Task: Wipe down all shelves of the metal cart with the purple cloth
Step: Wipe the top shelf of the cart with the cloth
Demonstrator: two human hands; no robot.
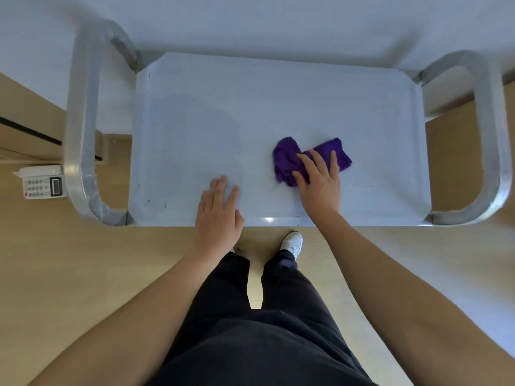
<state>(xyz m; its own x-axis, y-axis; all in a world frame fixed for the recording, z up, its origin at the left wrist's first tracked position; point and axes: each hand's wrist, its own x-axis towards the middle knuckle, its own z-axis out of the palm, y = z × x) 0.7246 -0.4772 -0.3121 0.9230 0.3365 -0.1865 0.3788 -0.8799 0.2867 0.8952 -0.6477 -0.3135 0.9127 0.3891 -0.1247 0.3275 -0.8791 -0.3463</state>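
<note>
1. The purple cloth, a small soft rag of crumpled fabric, is lying bunched on the top shelf of the metal cart, partly under the fingers of the right hand and partly sticking out beyond its fingertips.
2. The right hand is pressing flat on the cloth with the fingers spread; it is not clenching it, only holding it down against the pale, smooth shelf.
3. The left hand is resting open and empty near the front edge of the shelf, well apart from the cloth, and it is grasping nothing.
4. The cloth is looking light and limp, so I judge it is going to fold and roll under the palm instead of sliding as one piece.
5. The smooth shelf is probably offering little grip, so a flat palm over the middle of the bunch seems the best place to hold.
6. The cart may be rolling when pushed; whether it has wheels I cannot tell, so the left hand steadying it seems wise.
7. Lower shelves are not showing from this view.
</note>
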